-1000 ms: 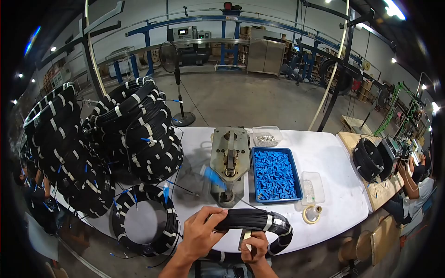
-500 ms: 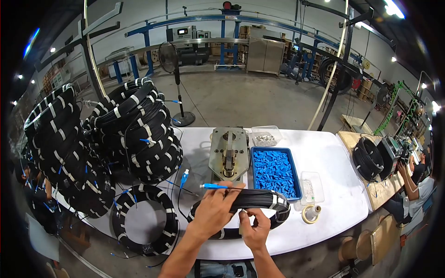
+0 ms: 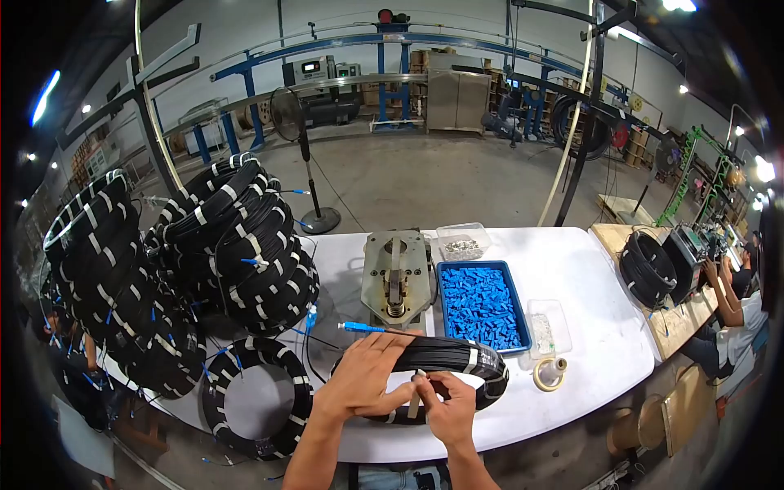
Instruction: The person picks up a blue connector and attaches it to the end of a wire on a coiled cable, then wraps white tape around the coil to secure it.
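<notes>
Smooth grey floor (image 3: 425, 175), plain whitish far wall (image 3: 347, 24)

A long blue metal beam (image 3: 327, 47) on blue posts (image 3: 405, 61) spans the far side. A black pedestal fan (image 3: 287, 114) stands left of centre, a two-door silver-grey metal cabinet (image 3: 457, 102) slightly right. Near is a white-topped table (image 3: 584, 273) with rounded corners; a pale wooden bench (image 3: 608, 238) stands just beside it at right. White tube lights (image 3: 46, 98) glow high at left and right.

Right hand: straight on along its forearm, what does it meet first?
Likely the far stretch of the black coil, just ahead of the right hand. The left hand is close beside and might get brushed. Height is unclear, so it could pass above.
</notes>
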`<act>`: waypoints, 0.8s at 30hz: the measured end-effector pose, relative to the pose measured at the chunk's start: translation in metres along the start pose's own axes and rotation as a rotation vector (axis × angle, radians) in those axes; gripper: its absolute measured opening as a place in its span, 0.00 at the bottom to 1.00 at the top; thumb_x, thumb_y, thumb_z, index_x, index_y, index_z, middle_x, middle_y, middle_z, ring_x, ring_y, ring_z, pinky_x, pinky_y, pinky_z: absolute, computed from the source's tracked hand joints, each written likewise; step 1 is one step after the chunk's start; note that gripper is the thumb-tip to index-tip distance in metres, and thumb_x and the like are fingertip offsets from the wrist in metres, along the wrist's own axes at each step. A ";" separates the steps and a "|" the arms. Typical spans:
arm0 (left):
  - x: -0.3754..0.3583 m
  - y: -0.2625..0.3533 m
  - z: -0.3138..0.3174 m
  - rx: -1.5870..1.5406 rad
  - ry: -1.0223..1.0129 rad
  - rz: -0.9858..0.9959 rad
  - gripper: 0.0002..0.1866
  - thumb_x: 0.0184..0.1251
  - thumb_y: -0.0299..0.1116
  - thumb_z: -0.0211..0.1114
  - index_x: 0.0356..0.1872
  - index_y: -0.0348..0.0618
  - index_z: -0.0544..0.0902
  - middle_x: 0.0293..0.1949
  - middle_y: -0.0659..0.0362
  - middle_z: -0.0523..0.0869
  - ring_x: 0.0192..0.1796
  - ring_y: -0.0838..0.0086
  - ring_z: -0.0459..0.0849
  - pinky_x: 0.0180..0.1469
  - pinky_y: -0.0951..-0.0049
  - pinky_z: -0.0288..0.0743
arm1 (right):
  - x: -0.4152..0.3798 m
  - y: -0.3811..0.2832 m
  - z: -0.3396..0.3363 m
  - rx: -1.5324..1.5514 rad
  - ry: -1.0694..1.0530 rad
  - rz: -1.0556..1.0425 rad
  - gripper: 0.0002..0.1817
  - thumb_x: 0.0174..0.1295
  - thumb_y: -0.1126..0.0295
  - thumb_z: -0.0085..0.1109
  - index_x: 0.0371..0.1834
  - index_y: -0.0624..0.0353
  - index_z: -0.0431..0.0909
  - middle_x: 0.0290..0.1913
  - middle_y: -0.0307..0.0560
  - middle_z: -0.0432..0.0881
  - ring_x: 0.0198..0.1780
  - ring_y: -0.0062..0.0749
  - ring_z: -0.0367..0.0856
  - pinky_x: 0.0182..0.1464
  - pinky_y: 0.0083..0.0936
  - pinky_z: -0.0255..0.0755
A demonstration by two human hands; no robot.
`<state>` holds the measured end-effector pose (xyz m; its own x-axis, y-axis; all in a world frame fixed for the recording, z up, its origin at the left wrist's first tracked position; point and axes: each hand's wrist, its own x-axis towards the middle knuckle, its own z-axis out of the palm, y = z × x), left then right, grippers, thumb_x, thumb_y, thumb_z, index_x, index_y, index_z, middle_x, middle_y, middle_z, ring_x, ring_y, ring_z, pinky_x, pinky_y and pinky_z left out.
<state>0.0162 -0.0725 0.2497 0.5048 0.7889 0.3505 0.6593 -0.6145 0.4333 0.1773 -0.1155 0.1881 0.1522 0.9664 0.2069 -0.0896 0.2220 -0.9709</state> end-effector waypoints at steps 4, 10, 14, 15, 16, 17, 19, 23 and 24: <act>-0.001 -0.001 0.005 -0.002 0.037 -0.017 0.33 0.69 0.58 0.59 0.60 0.36 0.78 0.60 0.47 0.80 0.59 0.51 0.80 0.63 0.54 0.69 | 0.000 -0.001 -0.001 -0.092 0.021 0.012 0.08 0.65 0.72 0.67 0.37 0.68 0.85 0.26 0.41 0.86 0.28 0.17 0.81 0.32 0.15 0.72; -0.001 -0.003 0.019 -0.003 0.155 -0.091 0.30 0.68 0.58 0.61 0.52 0.38 0.84 0.52 0.50 0.86 0.55 0.54 0.84 0.61 0.55 0.72 | 0.001 -0.006 0.004 -0.184 0.034 -0.074 0.07 0.63 0.74 0.67 0.35 0.69 0.85 0.26 0.45 0.86 0.28 0.22 0.84 0.32 0.19 0.74; 0.001 0.000 0.017 -0.036 0.233 -0.096 0.28 0.66 0.58 0.63 0.47 0.39 0.87 0.47 0.52 0.89 0.54 0.57 0.85 0.60 0.58 0.74 | -0.002 0.014 0.011 -0.216 0.096 -0.231 0.06 0.61 0.75 0.68 0.36 0.68 0.83 0.30 0.48 0.86 0.31 0.26 0.86 0.36 0.21 0.77; 0.001 -0.001 0.018 -0.023 0.250 -0.077 0.26 0.64 0.52 0.67 0.45 0.35 0.86 0.48 0.55 0.89 0.51 0.59 0.86 0.58 0.61 0.76 | -0.007 0.025 0.013 -0.126 0.089 -0.198 0.08 0.63 0.76 0.67 0.41 0.69 0.82 0.33 0.48 0.86 0.34 0.27 0.87 0.40 0.21 0.78; 0.001 -0.003 0.019 -0.010 0.271 -0.056 0.23 0.61 0.47 0.70 0.43 0.32 0.86 0.49 0.58 0.89 0.49 0.60 0.87 0.56 0.64 0.77 | -0.011 0.030 0.018 -0.069 0.104 -0.194 0.08 0.65 0.76 0.65 0.44 0.69 0.81 0.33 0.47 0.86 0.35 0.28 0.87 0.43 0.22 0.78; 0.002 -0.003 0.019 -0.008 0.277 -0.051 0.23 0.61 0.47 0.70 0.43 0.32 0.86 0.49 0.58 0.89 0.49 0.60 0.87 0.56 0.64 0.77 | -0.014 0.035 0.020 -0.012 0.119 -0.189 0.09 0.66 0.76 0.64 0.46 0.69 0.80 0.34 0.46 0.86 0.36 0.28 0.87 0.45 0.22 0.78; 0.002 -0.003 0.018 -0.071 0.256 -0.091 0.22 0.60 0.46 0.71 0.41 0.32 0.87 0.49 0.58 0.90 0.49 0.61 0.88 0.55 0.65 0.79 | -0.014 0.042 0.020 0.066 0.047 -0.103 0.12 0.68 0.79 0.61 0.53 0.69 0.76 0.39 0.47 0.86 0.41 0.27 0.86 0.48 0.22 0.78; 0.002 0.000 0.015 -0.146 0.277 -0.035 0.21 0.60 0.45 0.72 0.40 0.34 0.88 0.48 0.57 0.90 0.50 0.61 0.88 0.54 0.66 0.80 | 0.001 0.065 0.021 0.390 0.101 -0.094 0.18 0.66 0.83 0.59 0.59 0.66 0.72 0.50 0.49 0.84 0.50 0.27 0.83 0.55 0.23 0.75; 0.000 0.002 0.017 -0.119 0.273 -0.048 0.20 0.61 0.45 0.72 0.41 0.34 0.88 0.48 0.57 0.90 0.50 0.62 0.88 0.53 0.67 0.80 | 0.009 0.072 0.019 0.331 0.091 -0.115 0.16 0.67 0.83 0.59 0.58 0.66 0.74 0.51 0.49 0.84 0.50 0.29 0.83 0.56 0.25 0.75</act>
<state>0.0270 -0.0734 0.2364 0.2957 0.7942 0.5309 0.6007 -0.5867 0.5431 0.1535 -0.0881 0.1225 0.2657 0.9205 0.2865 -0.3786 0.3730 -0.8471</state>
